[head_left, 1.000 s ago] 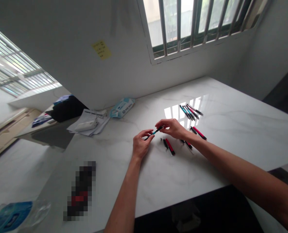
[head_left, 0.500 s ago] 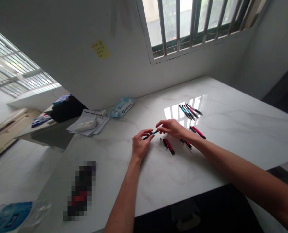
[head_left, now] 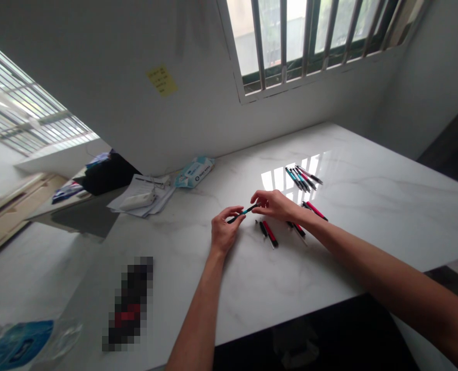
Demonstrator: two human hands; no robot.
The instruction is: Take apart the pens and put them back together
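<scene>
A teal and black pen is held just above the white marble table, one end in each hand. My left hand pinches its lower black end. My right hand grips the upper end with its fingertips. Just right of the hands lie a red pen and a short black piece. More red and black pens lie under and behind my right forearm.
A bunch of several teal, red and black pens lies farther back in the window's reflection. A wipes packet and papers sit by the wall. A blurred dark bottle and a plastic bottle lie at the near left.
My right hand's fingers have shifted slightly along the pen's upper end. The left hand and the pens on the table have stayed where they were.
</scene>
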